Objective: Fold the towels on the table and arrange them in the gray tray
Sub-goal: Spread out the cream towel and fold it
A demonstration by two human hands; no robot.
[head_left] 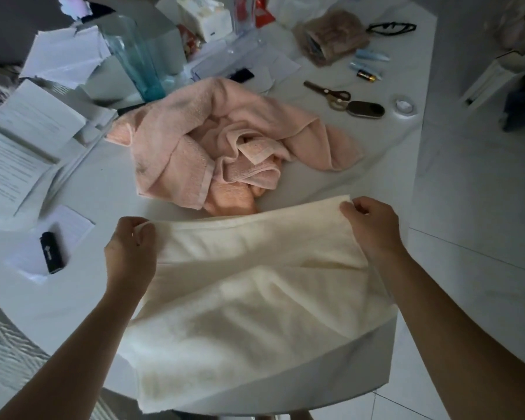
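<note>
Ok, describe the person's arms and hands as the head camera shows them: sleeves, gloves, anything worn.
Both forearms are bare as far as the frame shows; no sleeve is in view. The left hand and the right hand wear no gloves. No watch or bracelet shows on either wrist. A small glint on a left finger could be a ring, but it is too small to tell.

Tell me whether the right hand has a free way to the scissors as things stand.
Probably not yet: the right hand pinches a corner of the cream towel. The table between it and the scissors looks bare.
</note>
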